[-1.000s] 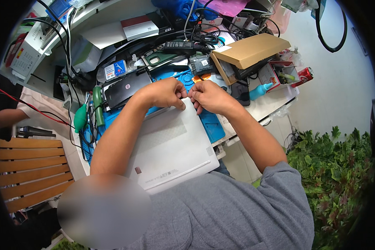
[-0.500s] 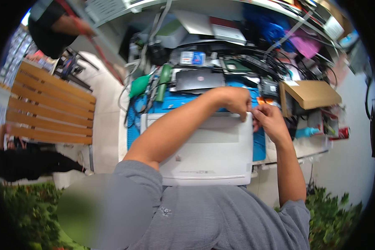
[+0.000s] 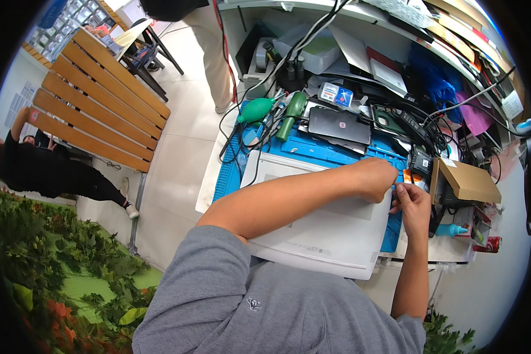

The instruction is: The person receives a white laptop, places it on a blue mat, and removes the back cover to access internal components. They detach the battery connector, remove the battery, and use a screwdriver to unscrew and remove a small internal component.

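Observation:
A white laptop [image 3: 304,239] lies underside up on a blue work mat [image 3: 393,233], its near edge close to my body. My left arm reaches across it. At its far right corner my left hand [image 3: 374,180] is closed, knuckles up, its fingertips mostly hidden. Just right of that corner, my right hand [image 3: 413,205] has thumb and forefinger pinched close to the left hand. Whatever lies between the fingers of either hand is too small or hidden to make out. Beyond the laptop rests a dark flat rectangular device [image 3: 339,125].
A green rubber blower [image 3: 256,110] and a green-handled tool [image 3: 292,116] lie at the mat's far left. Tangled black cables [image 3: 428,133] and an open cardboard box [image 3: 469,182] crowd the right, with a light-blue bottle [image 3: 451,230] nearby. People and a slatted wooden bench [image 3: 103,97] are at left.
My view has swung left and tilted, so the bench scene shifts right and the laptop appears slanted. Both hands stay together at the laptop's far right corner.

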`<state>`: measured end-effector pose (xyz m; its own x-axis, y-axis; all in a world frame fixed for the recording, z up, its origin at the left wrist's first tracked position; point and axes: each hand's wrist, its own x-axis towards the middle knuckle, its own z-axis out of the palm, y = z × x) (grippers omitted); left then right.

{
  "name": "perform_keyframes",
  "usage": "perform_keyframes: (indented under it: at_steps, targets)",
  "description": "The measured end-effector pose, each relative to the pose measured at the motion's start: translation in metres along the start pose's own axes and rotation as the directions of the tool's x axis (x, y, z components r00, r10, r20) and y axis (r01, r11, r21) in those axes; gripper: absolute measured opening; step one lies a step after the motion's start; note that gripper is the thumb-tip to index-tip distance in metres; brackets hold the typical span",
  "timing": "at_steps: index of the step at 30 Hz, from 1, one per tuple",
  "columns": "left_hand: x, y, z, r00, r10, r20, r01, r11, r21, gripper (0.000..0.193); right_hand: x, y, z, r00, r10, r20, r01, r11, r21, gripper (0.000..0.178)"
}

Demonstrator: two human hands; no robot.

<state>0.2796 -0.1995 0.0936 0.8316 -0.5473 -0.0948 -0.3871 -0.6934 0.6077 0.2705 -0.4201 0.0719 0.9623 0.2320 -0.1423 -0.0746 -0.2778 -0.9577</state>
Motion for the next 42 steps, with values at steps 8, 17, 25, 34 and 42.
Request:
perform_keyframes:
  at_steps: [8, 17, 25, 34, 42]
  targets:
    - [-0.170, -0.047, -0.103, 0.790, -0.106, -0.604, 0.056, 0.993, -0.101, 0.023, -0.082, -0.006, -0.008, 0.979, -0.132, -0.158, 0.113, 0.986, -0.121, 0.023]
    - [-0.266, -0.130, -0.085, 0.766, -0.310, -0.563, 0.429, 0.899, 0.090, 0.029, -0.155, 0.027, -0.003, 0.992, -0.029, -0.122, 0.007, 0.984, -0.176, 0.024]
    - [-0.258, -0.126, -0.086, 0.743, -0.410, -0.529, 0.407, 0.904, -0.130, 0.042, -0.167, -0.004, 0.015, 0.986, -0.048, -0.161, 0.006, 0.967, -0.256, 0.020]
    - [-0.257, -0.140, -0.087, 0.758, -0.244, -0.605, 0.228, 0.968, -0.105, 0.021, -0.170, 0.000, 0.020, 0.979, -0.138, -0.151, 0.088, 0.950, -0.300, 0.030]
    - [-0.268, -0.120, -0.081, 0.536, -0.432, -0.725, -0.008, 0.856, -0.517, 0.023, -0.159, 0.001, 0.024, 0.968, -0.214, -0.132, 0.147, 0.908, -0.392, 0.042]
